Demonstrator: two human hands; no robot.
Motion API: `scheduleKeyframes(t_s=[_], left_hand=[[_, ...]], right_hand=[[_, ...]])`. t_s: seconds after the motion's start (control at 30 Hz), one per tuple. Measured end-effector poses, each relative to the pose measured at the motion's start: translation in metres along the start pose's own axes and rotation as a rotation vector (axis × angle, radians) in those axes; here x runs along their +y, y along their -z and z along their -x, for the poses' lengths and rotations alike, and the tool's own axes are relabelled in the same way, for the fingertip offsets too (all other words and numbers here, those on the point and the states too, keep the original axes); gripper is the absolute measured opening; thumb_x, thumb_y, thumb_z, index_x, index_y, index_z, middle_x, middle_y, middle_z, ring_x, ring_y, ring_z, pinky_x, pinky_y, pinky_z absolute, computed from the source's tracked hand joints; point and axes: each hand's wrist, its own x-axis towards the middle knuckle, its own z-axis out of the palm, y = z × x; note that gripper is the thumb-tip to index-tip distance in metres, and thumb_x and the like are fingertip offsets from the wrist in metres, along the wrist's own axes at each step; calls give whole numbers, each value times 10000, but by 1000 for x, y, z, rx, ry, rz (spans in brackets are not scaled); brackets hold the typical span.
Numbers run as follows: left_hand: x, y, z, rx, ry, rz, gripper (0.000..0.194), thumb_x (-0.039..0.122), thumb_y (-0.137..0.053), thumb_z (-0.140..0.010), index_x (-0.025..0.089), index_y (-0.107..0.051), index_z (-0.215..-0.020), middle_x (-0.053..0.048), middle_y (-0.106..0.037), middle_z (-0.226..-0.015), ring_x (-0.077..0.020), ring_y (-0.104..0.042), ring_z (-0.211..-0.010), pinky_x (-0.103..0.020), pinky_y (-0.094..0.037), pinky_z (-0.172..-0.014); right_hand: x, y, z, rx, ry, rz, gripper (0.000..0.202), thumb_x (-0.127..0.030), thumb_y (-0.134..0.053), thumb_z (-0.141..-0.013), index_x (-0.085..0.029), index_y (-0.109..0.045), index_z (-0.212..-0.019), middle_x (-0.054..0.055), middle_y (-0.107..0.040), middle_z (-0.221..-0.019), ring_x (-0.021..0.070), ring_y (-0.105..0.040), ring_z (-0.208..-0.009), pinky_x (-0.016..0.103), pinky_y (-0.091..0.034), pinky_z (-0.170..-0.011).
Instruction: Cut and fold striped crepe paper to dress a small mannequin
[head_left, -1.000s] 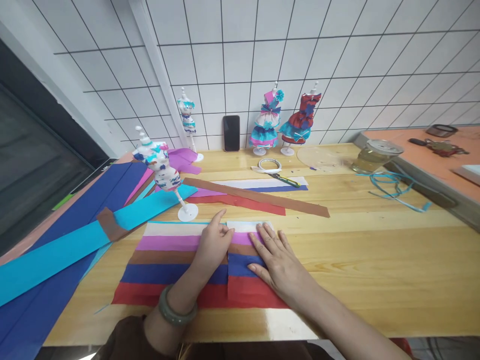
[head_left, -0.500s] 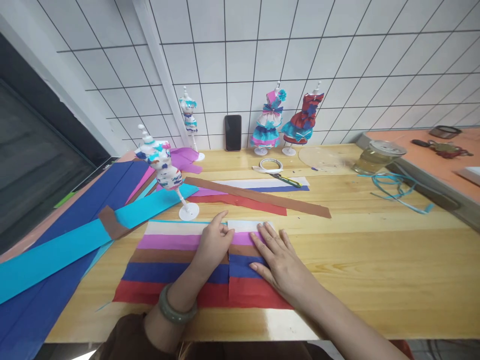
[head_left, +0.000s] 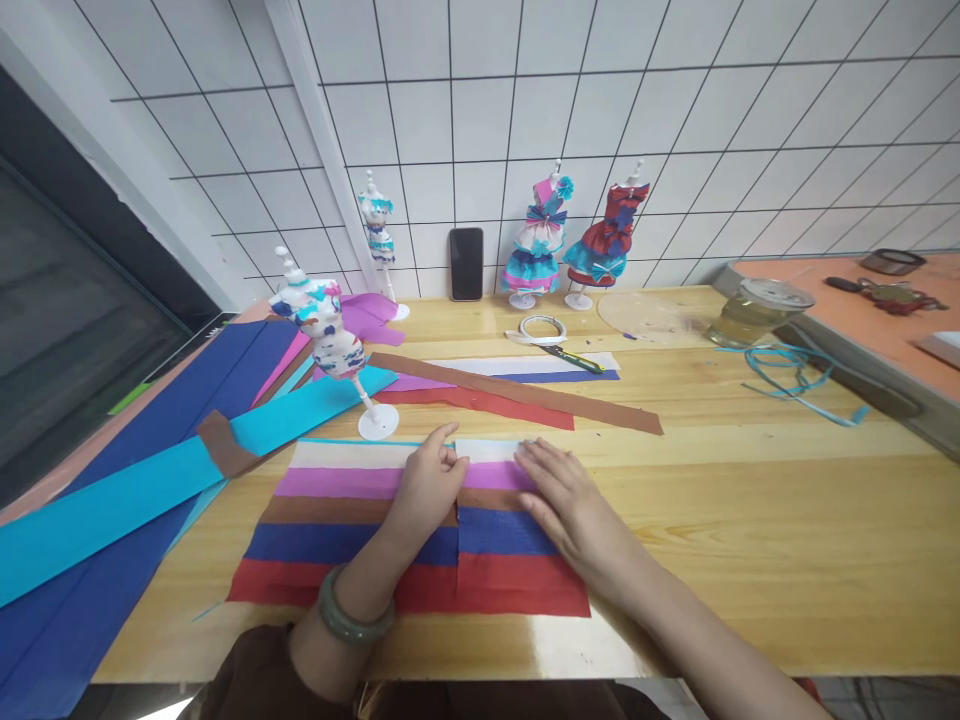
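Striped paper (head_left: 330,545) in white, purple, brown, blue and red bands lies flat on the table, with a seam or overlapping edge running down its middle. My left hand (head_left: 431,480) rests on it at that seam, index finger stretched out and the other fingers curled; nothing shows in it. Over the right part of the paper my right hand (head_left: 574,500) lies flat, its fingers extended across the white and purple bands. Just behind the paper stands a small white mannequin (head_left: 330,335) with coloured scraps stuck on it.
Brown (head_left: 517,390), red, blue and white strips lie behind the paper, near a cutter (head_left: 574,359) and tape roll (head_left: 542,330). A phone (head_left: 466,264) and dressed mannequins (head_left: 534,245) stand by the wall. Long blue strips (head_left: 112,500) cover the left; a cup (head_left: 757,312) is right.
My right hand has slid a little to the right and its fingers are closer together, baring more of the paper's right part. My left hand has not visibly moved.
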Motion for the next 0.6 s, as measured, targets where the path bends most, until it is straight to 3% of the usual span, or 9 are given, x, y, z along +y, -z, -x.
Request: scheduleKeyframes(t_s=[0.1,0.23,0.33,0.43,0.6], left_hand=[[-2,0,0,-4,-5,4,488,218,-513,-714,140,-459,-1193,50,-493,-584,-89,-428,-516,-203,-341,-513],[-3,0,0,5,-17,1,492,217,-508,-716,148,-455,-1200,47,-494,-597,-90,-435,-524,-202,-339,-512],[-3,-1,1,5,-16,10,504,220,-507,-719,146,-442,-1213,51,-490,-587,-89,-435,-514,-201,-338,-506],[-2,-1,1,1,-5,30,505,219,-507,-718,138,-440,-1212,52,-488,-586,-89,-446,-521,-200,-347,-518],[1,0,1,5,17,37,512,220,-511,-714,137,-439,-1214,51,-493,-591,-88,-443,-511,-202,-352,-520]], right_hand=[[19,18,-12,50,-131,-140,397,-351,-322,-894,-130,-545,-1137,140,-561,-1139,232,-486,-1086,381,-372,-937],[47,37,-36,-191,-237,-334,329,-384,-393,-854,-157,-593,-983,95,-619,-975,215,-563,-891,334,-432,-785],[59,42,-52,-390,-213,-472,338,-450,-423,-823,-163,-588,-895,41,-606,-824,153,-543,-710,268,-421,-643],[64,42,-63,-556,-218,-586,376,-516,-438,-796,-158,-551,-825,-14,-520,-640,79,-432,-506,207,-344,-486],[70,40,-72,-734,-237,-673,361,-526,-469,-778,-169,-473,-727,-33,-475,-595,35,-361,-391,174,-248,-366]])
